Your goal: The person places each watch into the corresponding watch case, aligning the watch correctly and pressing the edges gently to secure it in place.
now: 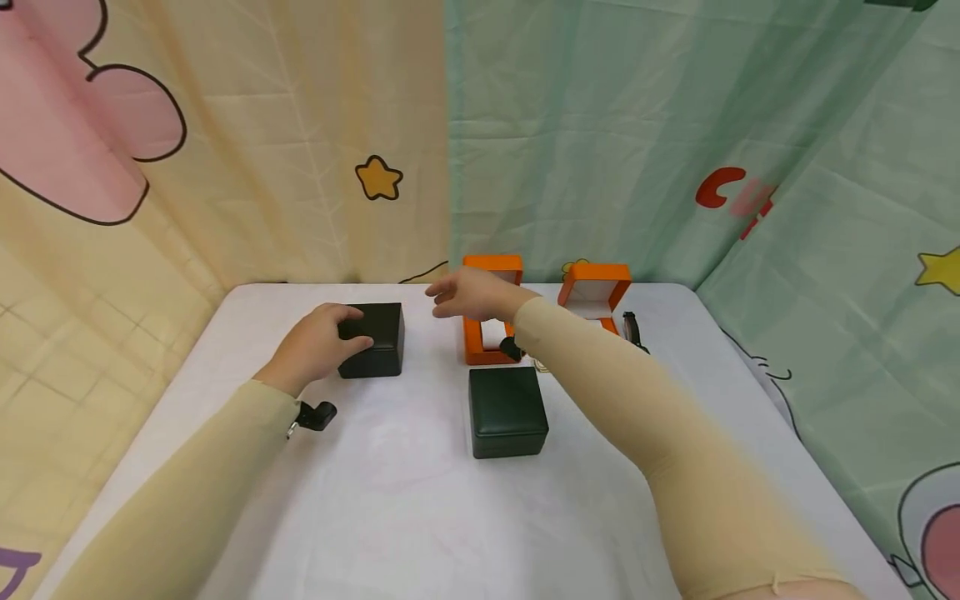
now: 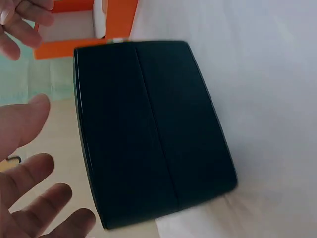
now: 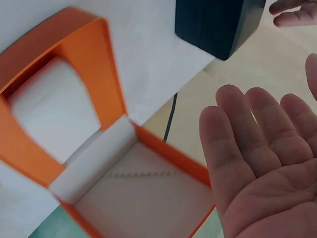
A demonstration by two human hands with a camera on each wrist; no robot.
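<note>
A dark green box (image 1: 384, 337), its lid closed, stands on the left part of the table. Over its left side is my left hand (image 1: 313, 343), thumb and fingers spread. In the left wrist view a gap shows between the fingers (image 2: 59, 196) and the box (image 2: 148, 134). My right hand (image 1: 474, 293) is in front of an open orange box (image 1: 474, 343) with a white lining, partly hiding it. The right wrist view shows straight, empty fingers (image 3: 230, 116) beside that orange box (image 3: 116, 74). Closer to me stands a second dark green box (image 1: 508, 410), also closed.
Another open orange box (image 1: 600, 283) stands at the back right, partly behind my right sleeve (image 1: 600, 375). A dark-strapped watch (image 1: 632, 327) is beside it. All stand on a white-covered table (image 1: 420, 525); printed curtains (image 1: 300, 150) hang behind and along the sides.
</note>
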